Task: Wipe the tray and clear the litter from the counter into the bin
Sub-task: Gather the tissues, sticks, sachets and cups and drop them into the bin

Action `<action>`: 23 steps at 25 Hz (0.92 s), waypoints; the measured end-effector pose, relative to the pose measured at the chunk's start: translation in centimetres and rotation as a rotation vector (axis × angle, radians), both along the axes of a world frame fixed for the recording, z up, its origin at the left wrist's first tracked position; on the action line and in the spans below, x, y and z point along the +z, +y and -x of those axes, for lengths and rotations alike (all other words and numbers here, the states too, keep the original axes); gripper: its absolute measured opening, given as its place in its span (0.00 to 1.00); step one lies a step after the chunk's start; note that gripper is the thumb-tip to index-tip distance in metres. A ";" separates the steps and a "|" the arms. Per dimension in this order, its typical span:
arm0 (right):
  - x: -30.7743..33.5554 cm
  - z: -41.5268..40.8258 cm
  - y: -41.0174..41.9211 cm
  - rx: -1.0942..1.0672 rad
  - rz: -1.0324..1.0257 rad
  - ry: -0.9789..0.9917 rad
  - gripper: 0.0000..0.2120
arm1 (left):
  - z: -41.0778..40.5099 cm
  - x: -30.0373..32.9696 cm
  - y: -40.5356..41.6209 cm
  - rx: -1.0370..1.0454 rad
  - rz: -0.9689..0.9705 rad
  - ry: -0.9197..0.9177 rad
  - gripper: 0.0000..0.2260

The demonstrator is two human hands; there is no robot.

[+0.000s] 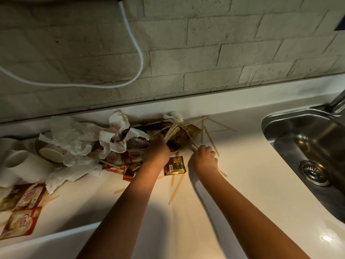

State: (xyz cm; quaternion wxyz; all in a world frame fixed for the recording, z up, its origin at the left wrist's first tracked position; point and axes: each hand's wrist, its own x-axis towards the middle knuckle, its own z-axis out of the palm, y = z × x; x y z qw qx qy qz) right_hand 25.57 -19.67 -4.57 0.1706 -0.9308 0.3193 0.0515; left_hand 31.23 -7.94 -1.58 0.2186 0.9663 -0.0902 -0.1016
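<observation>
A heap of litter lies on the white counter [242, 165] against the wall: crumpled white tissues [78, 135], red creamer sachets [115, 159], brown and gold coffee sachets [174, 165] and several wooden stir sticks [211, 139]. My left hand [157, 153] grips a bundle of wooden sticks [170, 130] at the heap's right side. My right hand [205, 157] is curled round more sticks just to the right of it. No tray or bin is in view.
A steel sink [313, 146] with its tap base [337, 103] sits at the right. White paper cups [18, 161] lie at the left, with more sachets [20, 221] near the counter's front edge. A white hose [138, 53] hangs on the brick wall.
</observation>
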 end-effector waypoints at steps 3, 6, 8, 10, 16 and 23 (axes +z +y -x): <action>0.5 1.4 0.1 -0.012 -0.022 -0.030 0.11 | 0.0 -0.1 1.2 0.048 0.298 0.060 0.18; 0.9 2.5 0.3 0.027 -0.048 -0.005 0.08 | -0.1 -0.5 1.8 0.107 0.458 0.111 0.14; 1.3 3.0 0.4 0.052 -0.044 0.022 0.09 | 0.0 -0.9 2.1 0.132 0.534 0.154 0.09; 1.6 3.4 0.3 0.061 -0.058 0.022 0.10 | 0.2 -1.3 2.3 0.139 0.601 0.184 0.07; 2.0 4.4 0.0 0.104 -0.033 0.021 0.11 | 2.5 -0.6 2.5 0.335 0.798 0.562 0.11; 1.6 5.2 -0.5 0.034 -0.078 0.002 0.11 | 3.6 0.0 3.8 0.042 0.257 0.553 0.13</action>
